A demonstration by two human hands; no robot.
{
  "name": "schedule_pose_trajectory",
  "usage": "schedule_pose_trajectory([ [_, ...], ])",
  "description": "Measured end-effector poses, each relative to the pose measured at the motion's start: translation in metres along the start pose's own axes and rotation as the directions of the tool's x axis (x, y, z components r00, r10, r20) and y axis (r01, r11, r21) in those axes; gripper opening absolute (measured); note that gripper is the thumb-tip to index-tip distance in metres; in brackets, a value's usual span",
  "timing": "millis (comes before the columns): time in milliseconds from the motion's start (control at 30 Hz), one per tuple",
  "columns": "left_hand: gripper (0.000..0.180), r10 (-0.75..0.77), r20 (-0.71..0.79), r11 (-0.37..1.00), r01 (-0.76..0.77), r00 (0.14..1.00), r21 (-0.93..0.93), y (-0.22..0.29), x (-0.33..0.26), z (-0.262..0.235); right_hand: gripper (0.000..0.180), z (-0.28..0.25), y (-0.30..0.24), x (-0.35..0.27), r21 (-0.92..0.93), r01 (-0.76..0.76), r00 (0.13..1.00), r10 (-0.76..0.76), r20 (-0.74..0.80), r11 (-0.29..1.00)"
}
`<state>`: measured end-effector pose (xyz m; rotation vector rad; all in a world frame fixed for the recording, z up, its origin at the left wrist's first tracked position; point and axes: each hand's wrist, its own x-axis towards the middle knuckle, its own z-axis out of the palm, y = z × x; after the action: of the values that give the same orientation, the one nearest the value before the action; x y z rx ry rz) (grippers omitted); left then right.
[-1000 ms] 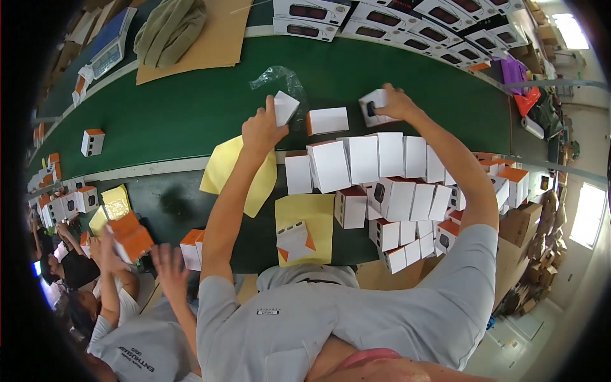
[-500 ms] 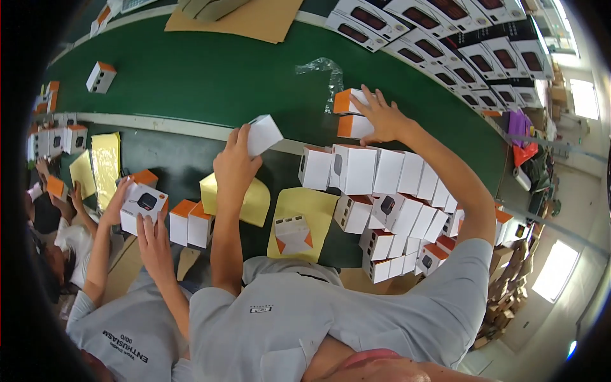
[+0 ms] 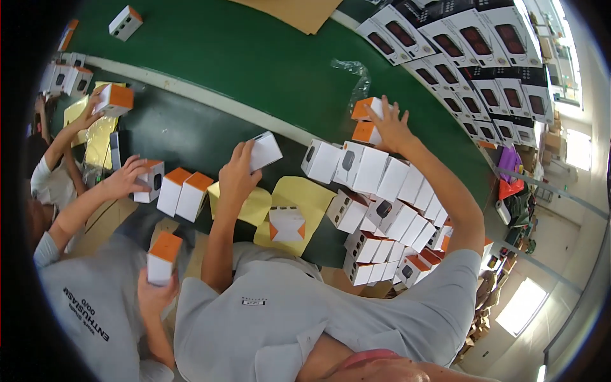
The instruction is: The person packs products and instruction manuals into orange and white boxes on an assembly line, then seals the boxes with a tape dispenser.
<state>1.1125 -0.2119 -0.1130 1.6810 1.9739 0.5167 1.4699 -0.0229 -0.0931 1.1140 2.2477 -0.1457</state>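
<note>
My left hand (image 3: 237,179) grips a small white box (image 3: 266,150), raised in front of my chest. My right hand (image 3: 393,129) reaches to the far right, its fingers spread and touching an orange-ended white box (image 3: 366,109). A second orange-ended box (image 3: 366,133) sits just nearer, beside my palm. Below my right arm is a stack of several white boxes (image 3: 394,216) with gadget pictures on their sides. One box with orange corner flaps (image 3: 287,224) lies on a yellow padded envelope (image 3: 305,200) close to my body.
On my left, a co-worker's hand (image 3: 157,290) holds an orange-topped box; their other hand (image 3: 124,178) touches another. Two boxes (image 3: 181,194) stand nearby. Large packaged boxes (image 3: 471,60) pile up at far right. Clear plastic (image 3: 361,79) and brown cardboard (image 3: 293,11) lie on the green table.
The view has turned and shifted. My left hand still holds the white box, and my right hand stays at the two orange-ended boxes. The co-worker's hands have moved apart.
</note>
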Motion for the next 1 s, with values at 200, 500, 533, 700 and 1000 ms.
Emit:
schedule_pose_trajectory([
  [200,0.064,-0.154,-0.050,0.986,0.150,0.987,-0.079,0.031,0.009,0.026,0.118,0.007,0.041,0.017,0.208,-0.009,0.999,0.000,0.040,0.978],
  [500,0.052,-0.083,0.140,0.986,0.101,0.987,-0.129,0.064,-0.004,0.067,0.125,0.006,-0.002,0.009,0.155,-0.267,0.963,0.256,0.082,0.951],
  [533,0.052,-0.062,0.129,0.984,0.082,0.990,-0.157,0.062,-0.001,0.069,0.125,0.013,0.005,0.010,0.155,-0.278,0.960,0.268,0.084,0.948],
  [700,0.045,-0.025,0.153,0.961,0.066,0.988,-0.268,0.045,0.001,0.048,0.124,0.007,0.024,0.004,0.203,-0.152,0.988,0.142,0.062,0.967],
  [1000,0.031,-0.218,0.052,0.853,0.217,0.974,-0.475,0.006,0.002,0.016,0.105,-0.021,0.020,0.030,0.197,-0.100,0.995,0.096,0.028,0.975],
])
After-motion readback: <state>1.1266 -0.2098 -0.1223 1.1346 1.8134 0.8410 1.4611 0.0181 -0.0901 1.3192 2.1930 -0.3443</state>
